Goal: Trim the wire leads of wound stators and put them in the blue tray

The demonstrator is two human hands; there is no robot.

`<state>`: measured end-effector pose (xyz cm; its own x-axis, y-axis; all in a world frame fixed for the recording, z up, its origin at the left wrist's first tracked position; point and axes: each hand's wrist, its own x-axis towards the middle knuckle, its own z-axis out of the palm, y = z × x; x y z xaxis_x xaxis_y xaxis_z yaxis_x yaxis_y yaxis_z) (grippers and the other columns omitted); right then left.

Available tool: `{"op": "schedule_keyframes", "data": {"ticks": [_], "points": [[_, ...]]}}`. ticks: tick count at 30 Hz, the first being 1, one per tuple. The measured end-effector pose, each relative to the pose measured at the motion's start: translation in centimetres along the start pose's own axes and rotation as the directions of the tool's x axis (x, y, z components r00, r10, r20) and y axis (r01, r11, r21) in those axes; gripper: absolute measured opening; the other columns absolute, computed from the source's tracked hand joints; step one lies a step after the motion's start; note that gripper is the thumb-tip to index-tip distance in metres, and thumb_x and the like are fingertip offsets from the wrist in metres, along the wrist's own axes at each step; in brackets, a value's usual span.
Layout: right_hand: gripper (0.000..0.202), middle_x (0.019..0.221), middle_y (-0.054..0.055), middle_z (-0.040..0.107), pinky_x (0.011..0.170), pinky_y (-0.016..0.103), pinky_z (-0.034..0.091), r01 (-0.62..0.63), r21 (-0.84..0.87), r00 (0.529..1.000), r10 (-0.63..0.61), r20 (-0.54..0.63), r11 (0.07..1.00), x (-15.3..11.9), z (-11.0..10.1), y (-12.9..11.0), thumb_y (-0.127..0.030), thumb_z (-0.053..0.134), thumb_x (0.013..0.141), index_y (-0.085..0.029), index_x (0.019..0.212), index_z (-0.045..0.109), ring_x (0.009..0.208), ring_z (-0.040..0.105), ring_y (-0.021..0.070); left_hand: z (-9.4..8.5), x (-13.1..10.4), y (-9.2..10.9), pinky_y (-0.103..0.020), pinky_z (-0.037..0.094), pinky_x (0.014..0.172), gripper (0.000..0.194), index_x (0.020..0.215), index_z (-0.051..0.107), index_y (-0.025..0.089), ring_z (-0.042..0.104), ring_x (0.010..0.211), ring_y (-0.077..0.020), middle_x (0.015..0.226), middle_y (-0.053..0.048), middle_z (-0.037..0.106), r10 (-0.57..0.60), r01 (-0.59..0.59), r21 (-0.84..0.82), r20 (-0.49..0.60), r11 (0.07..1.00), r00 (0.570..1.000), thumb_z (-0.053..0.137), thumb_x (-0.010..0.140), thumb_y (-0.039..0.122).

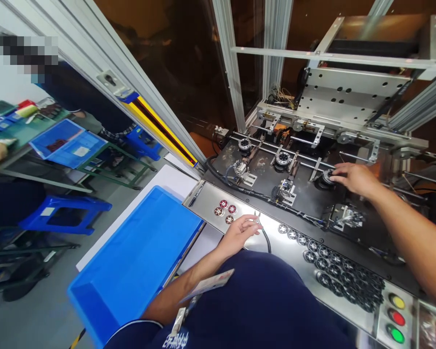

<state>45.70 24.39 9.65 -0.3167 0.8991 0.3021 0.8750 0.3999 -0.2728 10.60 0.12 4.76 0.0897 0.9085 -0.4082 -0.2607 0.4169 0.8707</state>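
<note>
My right hand (pixel 352 178) reaches into the machine, its fingers on a round black-and-silver part (pixel 326 177) seated at the third station. Two similar parts sit at the stations to its left, one in the middle (pixel 282 160) and one at the far left (pixel 244 145). My left hand (pixel 241 231) is over the steel ledge (pixel 267 220), fingers closed around a small pointed metal tool (pixel 257 216). Beside it lie several small red-and-silver round parts (pixel 223 204). Rows of black round parts (pixel 334 270) cover the ledge to the right.
A blue bin (pixel 141 257) stands left of the ledge. Yellow, red and green buttons (pixel 397 318) sit at the ledge's right end. A pen (pixel 196 194) lies at its left end. Metal frame posts rise around the machine. Another person (pixel 90 99) is at a bench further left.
</note>
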Motion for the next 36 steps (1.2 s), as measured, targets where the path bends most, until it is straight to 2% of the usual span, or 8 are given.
{"op": "schedule_keyframes", "data": {"ticks": [4,6,8,11,15,24,30,36], "points": [[0.04,0.118,0.021,0.071,0.105,0.04,0.048,0.024,-0.059,0.984,-0.034,-0.174,0.998,-8.1,-3.6,-4.0,-0.045,0.058,0.102,-0.009,0.108,0.074,0.116,0.066,0.0271,-0.5,-0.6,-0.7,-0.036,0.054,0.089,0.056,0.108,0.068,0.015,0.072,0.087,-0.0191,0.097,-0.01,0.079,-0.022,0.022,0.013,0.011,1.0,1.0,0.087,0.07,0.051],[0.025,0.113,0.015,0.073,0.099,0.042,0.051,0.045,-0.104,0.951,-0.074,-0.299,0.994,-14.6,-3.9,-6.5,-0.037,0.067,0.097,-0.017,0.111,0.072,0.106,0.069,0.0273,-0.9,-0.8,-1.2,-0.036,0.054,0.088,0.054,0.106,0.068,0.015,0.072,0.086,-0.0191,0.097,-0.011,0.079,-0.042,0.042,0.018,0.004,0.999,0.999,0.087,0.07,0.05],[0.016,0.101,0.009,0.073,0.087,0.042,0.055,0.107,-0.111,0.963,-0.131,-0.236,0.988,-21.4,-2.8,-9.0,-0.031,0.07,0.095,-0.024,0.109,0.07,0.092,0.069,0.0261,-1.1,-0.8,-1.9,-0.035,0.053,0.087,0.054,0.105,0.067,0.015,0.072,0.085,-0.0189,0.097,-0.011,0.079,-0.064,0.064,0.02,0.006,0.998,0.998,0.087,0.07,0.051],[0.018,0.092,0.01,0.069,0.074,0.04,0.055,0.11,-0.109,0.987,-0.122,-0.107,0.988,-29.6,0.2,-11.5,-0.035,0.061,0.1,-0.02,0.102,0.07,0.083,0.065,0.0247,-0.6,-0.7,-2.6,-0.035,0.053,0.088,0.057,0.105,0.067,0.015,0.072,0.084,-0.0183,0.096,-0.01,0.079,-0.095,0.094,0.02,0.041,0.995,0.995,0.088,0.068,0.053],[0.03,0.095,0.015,0.064,0.067,0.043,0.05,-0.006,-0.162,0.997,-0.006,-0.073,0.987,-34.4,3.5,-12.8,-0.038,0.051,0.103,-0.016,0.098,0.07,0.08,0.058,0.0273,0.9,-0.6,-2.6,-0.034,0.051,0.087,0.057,0.103,0.069,0.014,0.071,0.081,-0.0161,0.093,-0.008,0.077,-0.125,0.121,0.037,0.116,0.992,0.985,0.091,0.065,0.051],[0.036,0.096,0.012,0.067,0.071,0.04,0.057,0.024,0.041,1.0,-0.024,-0.002,0.999,-32.6,6.1,-15.0,-0.043,0.042,0.106,-0.021,0.088,0.065,0.083,0.065,0.0252,2.1,-1.3,-2.7,-0.031,0.05,0.085,0.054,0.099,0.071,0.013,0.068,0.077,-0.0136,0.09,-0.007,0.076,-0.141,0.139,0.022,0.176,0.99,0.974,0.093,0.063,0.046],[0.013,0.102,0.009,0.072,0.083,0.04,0.061,0.159,0.287,0.979,-0.114,-0.166,0.945,-25.4,5.3,-19.9,-0.031,0.057,0.099,-0.023,0.109,0.06,0.092,0.072,0.0228,2.9,-2.1,-3.0,-0.029,0.05,0.076,0.065,0.102,0.071,0.014,0.065,0.073,-0.0114,0.09,-0.004,0.074,-0.153,0.186,-0.142,0.214,0.972,0.965,0.095,0.056,0.053],[0.036,0.111,0.01,0.073,0.089,0.046,0.059,0.341,0.436,0.931,-0.237,-0.277,0.833,-18.9,2.4,-25.0,-0.021,0.066,0.094,-0.024,0.129,0.058,0.101,0.071,0.0268,2.7,-4.0,0.5,-0.026,0.05,0.071,0.078,0.118,0.065,0.019,0.064,0.068,-0.0097,0.081,0.001,0.069,-0.031,0.119,-0.379,0.23,0.918,0.973,0.093,0.057,0.059]]}}
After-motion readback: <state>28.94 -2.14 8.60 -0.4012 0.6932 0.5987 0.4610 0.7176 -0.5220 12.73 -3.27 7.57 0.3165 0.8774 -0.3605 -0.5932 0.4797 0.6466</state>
